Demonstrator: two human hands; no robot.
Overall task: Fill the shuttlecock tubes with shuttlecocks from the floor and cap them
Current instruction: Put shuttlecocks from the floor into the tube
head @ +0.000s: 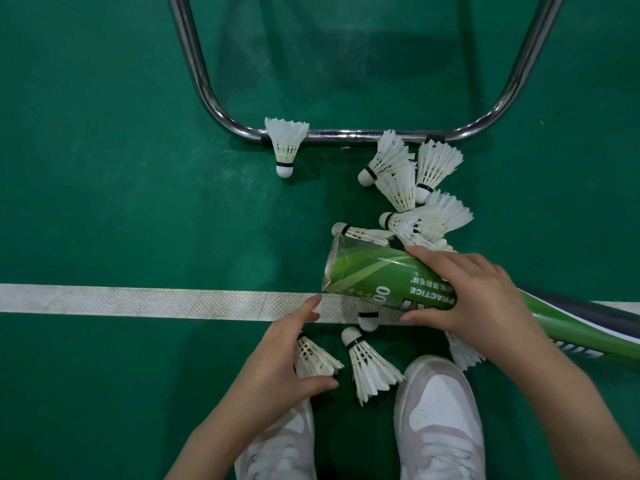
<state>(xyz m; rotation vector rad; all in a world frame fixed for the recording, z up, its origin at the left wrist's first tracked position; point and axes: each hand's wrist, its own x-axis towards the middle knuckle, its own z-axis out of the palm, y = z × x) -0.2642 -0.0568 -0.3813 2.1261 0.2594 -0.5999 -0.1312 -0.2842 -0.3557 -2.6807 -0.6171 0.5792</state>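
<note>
Low on the green floor, just past the person's white shoes, the green shuttlecock tube lay nearly level w/ its open mouth pointing left, over the white court line. Right hand wrapped the tube's mid-section from above: fingers over the far side, thumb on the near side, so that grip was closed round the tube. The tube's rear end ran off to the right behind the wrist. Left hand sat below and left of the tube mouth, apart from it, index finger stretched toward the line, thumb spread below; betw. them lay a shuttlecock, cork end tucked against the palm, feathers pointing right. That grip was wide, fingers not closed on the feathers; whether the palm touched the cork, can't tell. A 2nd shuttlecock lay just right of it, cork up, and another poked out from under the tube. Beyond the tube a cluster of shuttlecocks lay piled together, touching, near the bent chrome tube frame. One lone shuttlecock leaned on that frame's bar, well left of the pile.
</note>
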